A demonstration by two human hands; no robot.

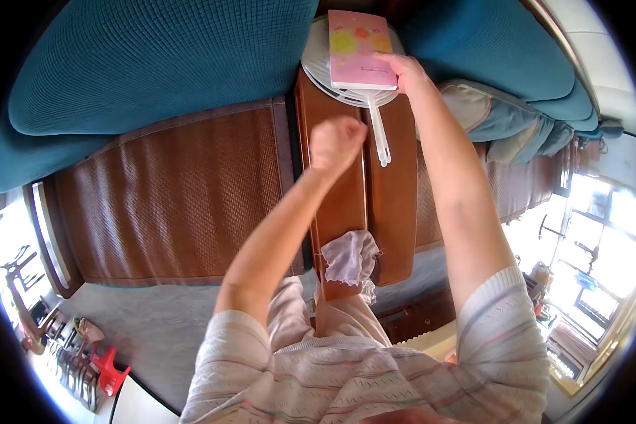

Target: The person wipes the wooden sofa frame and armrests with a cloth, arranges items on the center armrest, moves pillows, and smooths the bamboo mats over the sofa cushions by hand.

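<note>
Pink notebook (360, 46): closed, at the far end of the table, over the white fans; its cover faces up, with yellow and orange shapes, and its page edges show on the near side. Whether its full weight rests on them cannot be told.
Right hand (407, 71): partly closed on the notebook's near right corner, thumb on the cover, the other fingers mostly hidden at the edge or beneath.
White fans (316, 53): round and ribbed, apparently two stacked, largely covered by the notebook; their slim handles (379, 134) point toward the person.
Left hand (336, 143): curled into a loose fist above the table, near the handles yet apart from the notebook; no object shows in it.
State of things: the notebook is over the fans and in the right hand's hold, so release is not yet done. Whether it is being set down or picked up cannot be judged from this view.
Wooden table (396, 212): long and brown, reaching from the fans to the person's legs.
Crumpled cloth (350, 258): pale, at the near end of the table, untouched by either hand.
Teal backrest (177, 63): behind a seat with a brown woven mat (169, 198), left of the table.
Folded garments (523, 120): on the seat at the right.
Red stool (108, 369): on the floor at far left.
</note>
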